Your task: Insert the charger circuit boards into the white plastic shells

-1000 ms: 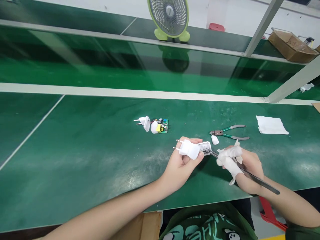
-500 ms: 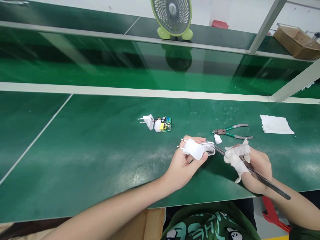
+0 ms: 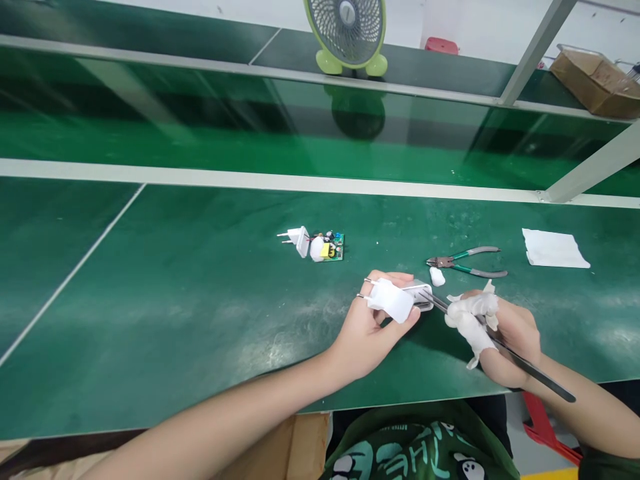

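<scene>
Dk grn tee (image 3: pixel 407 427) w/ teal lettering (image 3: pixel 423 455) & panda print (image 3: pixel 470 467), wht finger covers (image 3: pixel 469 320) on R grip (image 3: pixel 520 330)

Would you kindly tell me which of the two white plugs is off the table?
The plug held in the left hand; the other plug is on the green table beside the circuit board.

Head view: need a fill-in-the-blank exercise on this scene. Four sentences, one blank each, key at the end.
1. The left hand holds a white plug with ____ metal pins showing.
2. The finger coverings on the right hand, which grips the tweezers, are coloured ____.
3. The handles of the cutters combine grey with ____.
4. In the image, the circuit board lies to the ____ of the cutters.

Missing words: two; white; green; left.
</scene>
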A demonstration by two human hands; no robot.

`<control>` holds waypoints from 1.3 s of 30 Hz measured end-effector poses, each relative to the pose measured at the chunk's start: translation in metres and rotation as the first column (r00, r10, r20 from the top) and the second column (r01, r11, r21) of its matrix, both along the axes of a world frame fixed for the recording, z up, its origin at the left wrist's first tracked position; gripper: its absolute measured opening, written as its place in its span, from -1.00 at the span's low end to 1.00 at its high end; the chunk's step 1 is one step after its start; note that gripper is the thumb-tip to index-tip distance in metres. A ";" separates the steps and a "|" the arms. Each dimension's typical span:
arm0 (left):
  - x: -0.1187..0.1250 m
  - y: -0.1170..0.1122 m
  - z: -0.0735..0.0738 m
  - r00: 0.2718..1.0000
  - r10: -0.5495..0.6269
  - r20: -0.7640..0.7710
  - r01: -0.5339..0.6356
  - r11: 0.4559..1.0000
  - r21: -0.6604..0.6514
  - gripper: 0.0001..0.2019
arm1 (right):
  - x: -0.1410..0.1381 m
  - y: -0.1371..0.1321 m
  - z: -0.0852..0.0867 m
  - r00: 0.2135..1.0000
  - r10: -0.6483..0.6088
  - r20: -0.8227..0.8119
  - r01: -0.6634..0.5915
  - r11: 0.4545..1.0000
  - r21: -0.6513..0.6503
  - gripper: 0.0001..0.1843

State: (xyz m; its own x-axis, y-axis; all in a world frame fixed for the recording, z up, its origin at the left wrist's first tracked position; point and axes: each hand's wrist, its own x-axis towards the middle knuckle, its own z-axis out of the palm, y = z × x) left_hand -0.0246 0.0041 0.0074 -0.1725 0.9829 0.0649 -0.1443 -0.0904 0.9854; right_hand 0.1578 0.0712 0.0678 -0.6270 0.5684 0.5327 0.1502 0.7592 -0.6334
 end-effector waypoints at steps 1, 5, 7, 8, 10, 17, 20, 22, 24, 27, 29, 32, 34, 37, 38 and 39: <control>0.000 0.000 0.000 1.000 0.001 0.008 -0.001 1.000 -0.007 -0.75 | 0.000 0.000 0.000 1.000 -0.011 0.000 0.011 1.000 0.008 -0.79; 0.000 0.000 0.000 1.000 -0.001 0.029 0.002 1.000 -0.020 -0.76 | 0.000 0.000 0.000 1.000 -0.025 -0.004 0.025 1.000 0.017 -0.73; 0.000 0.000 0.000 1.000 -0.006 0.024 0.007 1.000 -0.018 -0.77 | 0.000 0.000 -0.002 1.000 -0.017 -0.005 0.017 1.000 0.011 -0.72; 0.000 0.000 0.000 1.000 -0.009 0.022 0.009 1.000 -0.017 -0.77 | 0.000 0.001 -0.003 1.000 -0.015 -0.001 0.015 1.000 0.008 -0.73; 0.000 0.000 0.000 1.000 -0.013 0.021 0.013 1.000 -0.014 -0.77 | 0.001 0.001 -0.005 1.000 -0.010 0.005 0.010 1.000 0.000 -0.74; 0.001 -0.001 -0.001 0.999 -0.019 0.026 0.020 0.999 -0.025 -0.75 | 0.002 -0.001 -0.008 1.000 -0.009 0.001 0.009 1.000 0.003 -0.77; 0.001 -0.001 -0.002 0.999 -0.025 0.022 0.025 1.000 -0.010 -0.77 | 0.000 -0.001 -0.009 1.000 0.009 -0.005 -0.009 1.000 -0.015 -0.79; 0.001 -0.001 -0.001 0.999 -0.030 0.020 0.030 1.000 0.003 -0.78 | 0.000 0.000 -0.007 1.000 0.022 -0.013 -0.023 1.000 -0.012 -0.80; 0.000 -0.002 -0.001 0.999 -0.030 0.021 0.030 1.000 0.003 -0.77 | -0.001 0.000 -0.006 1.000 0.016 -0.016 -0.016 1.000 0.008 -0.81; 0.000 -0.002 0.000 0.999 -0.033 0.032 0.034 0.999 -0.018 -0.77 | -0.001 0.000 -0.003 1.000 -0.015 -0.006 0.016 0.999 0.035 -0.80; 0.001 -0.002 0.001 0.998 -0.036 0.043 0.038 0.999 -0.026 -0.77 | -0.001 0.000 -0.002 1.000 -0.022 -0.003 0.022 0.999 0.042 -0.81; 0.001 -0.001 0.001 0.998 -0.037 0.046 0.038 0.999 -0.023 -0.77 | -0.001 0.000 -0.003 1.000 -0.019 0.001 0.019 0.999 0.041 -0.81; 0.002 -0.001 0.001 0.999 -0.037 0.039 0.038 0.999 -0.021 -0.77 | 0.000 0.001 -0.005 1.000 -0.010 0.000 0.010 0.999 0.035 -0.80; 0.001 -0.001 0.001 0.999 -0.037 0.031 0.037 0.999 -0.019 -0.77 | 0.001 0.001 -0.006 1.000 0.019 0.009 -0.019 1.000 0.016 -0.79; 0.001 -0.002 0.001 0.999 -0.035 0.028 0.035 0.999 -0.019 -0.77 | 0.001 0.001 -0.007 1.000 0.028 0.012 -0.028 1.000 0.009 -0.79; 0.001 -0.002 0.001 0.999 -0.033 0.026 0.033 0.999 -0.018 -0.77 | 0.001 0.002 -0.007 0.999 0.038 0.014 -0.038 0.999 0.006 -0.79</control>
State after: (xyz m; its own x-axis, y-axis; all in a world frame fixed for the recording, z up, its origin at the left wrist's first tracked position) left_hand -0.0239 0.0023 0.0085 -0.1412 0.9891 0.0426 -0.1724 -0.0669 0.9828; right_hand 0.1585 0.0728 0.0609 -0.6556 0.5407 0.5271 0.1304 0.7686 -0.6263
